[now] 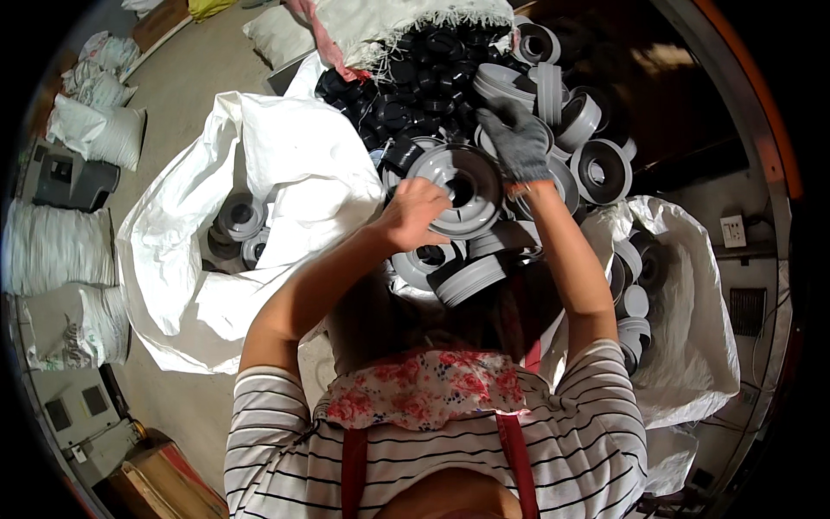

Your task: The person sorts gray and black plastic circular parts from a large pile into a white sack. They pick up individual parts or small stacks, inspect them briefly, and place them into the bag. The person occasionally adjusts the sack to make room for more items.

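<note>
A heap of gray plastic rings (577, 125) lies around and under both hands, covering the surface beneath it, with black plastic caps (428, 82) piled just beyond. The bare left hand (417, 212) grasps the near-left rim of a large gray ring (467, 212), which sits between the hands. The gloved right hand (516, 143) rests over rings ahead and to the right; whether its fingers close on one I cannot tell. Left of the left hand stands an open white sack (303, 138) holding gray pieces, and past it a strip of concrete floor (177, 78) runs to filled sacks (60, 249). Right of the right hand, nearer the body, another open sack (705, 355) borders the heap, leaving tight sideways room before the wall socket (733, 231).
</note>
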### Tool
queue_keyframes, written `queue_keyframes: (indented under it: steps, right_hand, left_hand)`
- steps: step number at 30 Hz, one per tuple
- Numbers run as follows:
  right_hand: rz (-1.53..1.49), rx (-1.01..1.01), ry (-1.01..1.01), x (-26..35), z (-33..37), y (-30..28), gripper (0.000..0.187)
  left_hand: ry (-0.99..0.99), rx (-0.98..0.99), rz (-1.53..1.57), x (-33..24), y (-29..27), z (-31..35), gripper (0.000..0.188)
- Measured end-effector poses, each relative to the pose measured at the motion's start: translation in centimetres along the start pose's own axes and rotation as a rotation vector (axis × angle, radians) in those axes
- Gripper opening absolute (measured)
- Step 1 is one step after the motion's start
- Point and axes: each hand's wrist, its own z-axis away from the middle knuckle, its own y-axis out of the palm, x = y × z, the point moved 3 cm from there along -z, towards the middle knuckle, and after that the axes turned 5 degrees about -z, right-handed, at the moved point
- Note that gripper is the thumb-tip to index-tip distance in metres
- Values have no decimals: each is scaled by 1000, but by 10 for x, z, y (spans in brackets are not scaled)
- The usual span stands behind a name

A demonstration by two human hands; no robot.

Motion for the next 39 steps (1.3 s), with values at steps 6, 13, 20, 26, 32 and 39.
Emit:
queue_keyframes:
  steps: [6, 13, 20, 26, 32, 39]
  right_hand:
    - [-198, -193, 367, -30, 88, -22, 26]
    - [332, 94, -324, -17, 125, 32, 26]
    - [-5, 371, 400, 64, 127, 33, 60]
    - [-381, 135, 223, 35, 147, 24, 32]
    - [225, 252, -451, 85, 151, 16, 24]
    - [573, 204, -378, 59, 101, 4, 19]
  left_hand:
    - [-428, -412, 456, 1, 0, 11, 35]
    - [-546, -504, 647, -16, 9, 33, 26]
    - [-1024, -503, 1525, -2, 19, 46, 48]
    - [-1048, -604, 1306, -17, -26, 49, 62]
    - [-918, -835, 892, -32, -35, 50, 39]
    - [-839, -1179, 954, -23, -89, 80, 31]
